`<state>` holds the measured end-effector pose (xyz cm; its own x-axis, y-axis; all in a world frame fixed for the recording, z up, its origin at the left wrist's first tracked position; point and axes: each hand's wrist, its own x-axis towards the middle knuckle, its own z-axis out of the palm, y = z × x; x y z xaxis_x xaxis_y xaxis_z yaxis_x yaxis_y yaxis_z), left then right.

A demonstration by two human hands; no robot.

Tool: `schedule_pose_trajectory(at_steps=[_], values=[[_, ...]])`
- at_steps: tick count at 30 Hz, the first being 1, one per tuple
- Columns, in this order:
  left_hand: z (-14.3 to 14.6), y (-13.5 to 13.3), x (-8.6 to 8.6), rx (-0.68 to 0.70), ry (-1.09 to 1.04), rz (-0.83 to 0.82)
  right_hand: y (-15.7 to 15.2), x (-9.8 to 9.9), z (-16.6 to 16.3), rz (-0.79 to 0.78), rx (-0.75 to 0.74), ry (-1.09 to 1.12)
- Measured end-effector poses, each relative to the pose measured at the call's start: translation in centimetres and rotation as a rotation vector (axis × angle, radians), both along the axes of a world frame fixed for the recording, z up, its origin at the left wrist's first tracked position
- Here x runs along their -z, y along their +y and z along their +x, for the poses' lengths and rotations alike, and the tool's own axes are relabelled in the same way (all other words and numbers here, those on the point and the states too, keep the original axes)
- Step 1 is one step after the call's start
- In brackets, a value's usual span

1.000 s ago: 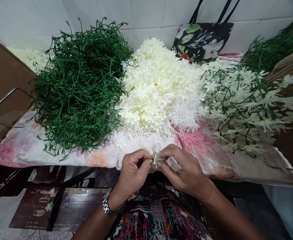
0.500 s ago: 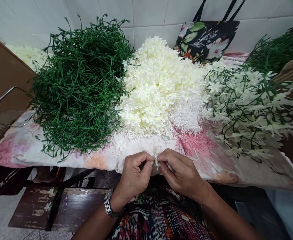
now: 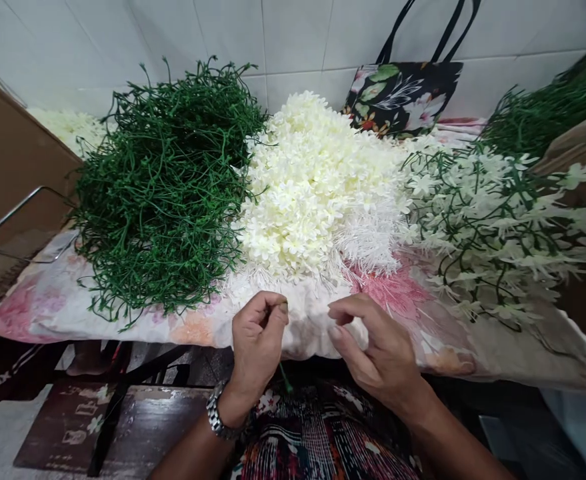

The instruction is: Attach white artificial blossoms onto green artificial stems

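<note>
Along the near edge of the floral cloth [image 3: 307, 333], the left hand [image 3: 257, 343] pinches thumb and forefinger together, a green stem [image 3: 286, 380] hanging below, its upper part hidden; just to its right, the right hand [image 3: 381, 347] is curled, a narrow gap between thumb and forefinger; farther off, a heap of white blossoms [image 3: 305, 187] lies between tangled green stems [image 3: 165, 193], left, and white-flowered sprays [image 3: 503, 220], right.

Cloth-covered table [image 3: 47, 313]. Beyond and left of left hand [image 3: 257, 340]: heaped green stems [image 3: 163, 187]. Beyond both hands: cream blossoms [image 3: 303, 187], white filaments [image 3: 370, 243] alongside. Right of right hand [image 3: 383, 343]: stemmed white flowers [image 3: 487, 233].
</note>
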<state>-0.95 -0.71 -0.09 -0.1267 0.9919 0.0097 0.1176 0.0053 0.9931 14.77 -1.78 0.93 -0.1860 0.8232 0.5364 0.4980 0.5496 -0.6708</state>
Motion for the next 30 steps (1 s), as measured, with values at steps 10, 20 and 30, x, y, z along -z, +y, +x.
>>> schedule_pose_trajectory(at_steps=[10, 20, 30], values=[[1.0, 0.1, -0.3, -0.166, -0.160, 0.050, -1.4, 0.8, -2.0, 0.027, -0.127, 0.020], [-0.7, -1.1, -2.1, 0.463, -0.187, -0.259, -0.3, -0.7, 0.0, 0.084, -0.228, -0.330], [-0.6, -0.7, -0.8, 0.157, -0.241, -0.185, 0.4, -0.8, 2.6, 0.137, 0.078, -0.308]])
